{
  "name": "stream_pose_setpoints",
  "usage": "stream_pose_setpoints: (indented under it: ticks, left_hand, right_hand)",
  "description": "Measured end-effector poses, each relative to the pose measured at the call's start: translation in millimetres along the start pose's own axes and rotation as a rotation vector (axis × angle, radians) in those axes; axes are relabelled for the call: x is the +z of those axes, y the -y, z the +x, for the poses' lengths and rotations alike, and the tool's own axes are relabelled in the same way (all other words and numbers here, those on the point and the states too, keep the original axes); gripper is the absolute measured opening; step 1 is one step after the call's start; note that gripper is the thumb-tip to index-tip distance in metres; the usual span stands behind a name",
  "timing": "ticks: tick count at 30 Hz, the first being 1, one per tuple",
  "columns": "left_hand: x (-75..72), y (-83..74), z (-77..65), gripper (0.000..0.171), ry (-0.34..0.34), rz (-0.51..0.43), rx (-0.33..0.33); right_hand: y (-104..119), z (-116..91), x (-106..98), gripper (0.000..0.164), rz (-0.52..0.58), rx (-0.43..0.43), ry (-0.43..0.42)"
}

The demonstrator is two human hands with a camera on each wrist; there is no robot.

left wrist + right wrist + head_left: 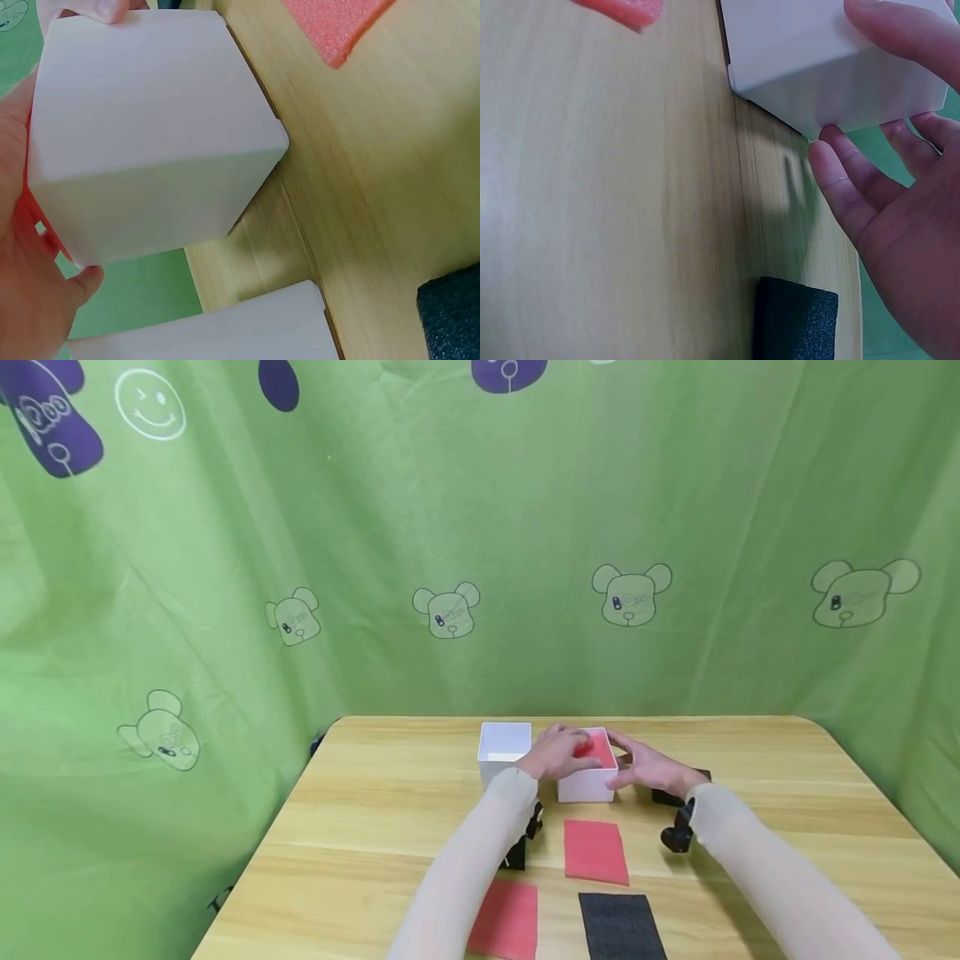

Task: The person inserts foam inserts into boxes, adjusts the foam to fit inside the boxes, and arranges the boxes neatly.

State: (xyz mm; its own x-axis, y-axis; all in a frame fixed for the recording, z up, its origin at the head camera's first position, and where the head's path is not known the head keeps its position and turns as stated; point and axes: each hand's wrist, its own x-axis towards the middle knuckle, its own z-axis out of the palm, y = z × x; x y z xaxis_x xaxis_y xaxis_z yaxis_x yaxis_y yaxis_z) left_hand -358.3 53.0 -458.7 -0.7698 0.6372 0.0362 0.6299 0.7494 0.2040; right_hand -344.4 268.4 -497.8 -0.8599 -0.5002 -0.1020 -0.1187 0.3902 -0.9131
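A white open-topped box (587,787) stands toward the back of the table, with red foam (597,748) showing inside its opening. My left hand (557,753) lies over this opening, its fingers on the red foam; in the left wrist view one fingertip is right at the box's rim. My right hand (651,768) steadies the same box from the right. In the right wrist view its thumb (904,34) presses the front face and its other fingers spread along the side. The left hand partly covers the box's opening.
Left of the box stands a second white open box (504,745). In front lie a red foam sheet (595,852), another red sheet (506,920) and a black foam sheet (622,927). A black foam block (799,319) rests near the right hand. A green curtain (525,527) hangs behind the table.
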Motion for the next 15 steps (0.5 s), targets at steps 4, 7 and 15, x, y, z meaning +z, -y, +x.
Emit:
stream_pose_setpoints:
  ticks: [4, 7, 15]
  left_hand:
    - [0.4, 0.8, -2.4, 0.056, -0.011, -0.023, 0.008]
    - [-1.5, 3.1, -5.0, 0.057, -0.024, -0.071, 0.012]
    - [-11.2, 16.2, -13.1, 0.058, -0.036, -0.151, 0.011]
  right_hand:
    - [0, 0, 1, 0.106, 0.01, 0.007, 0.004]
    - [0, 0, 1, 0.105, 0.01, 0.006, 0.001]
    - [1, 0, 0, 0.106, 0.007, 0.0, -0.005]
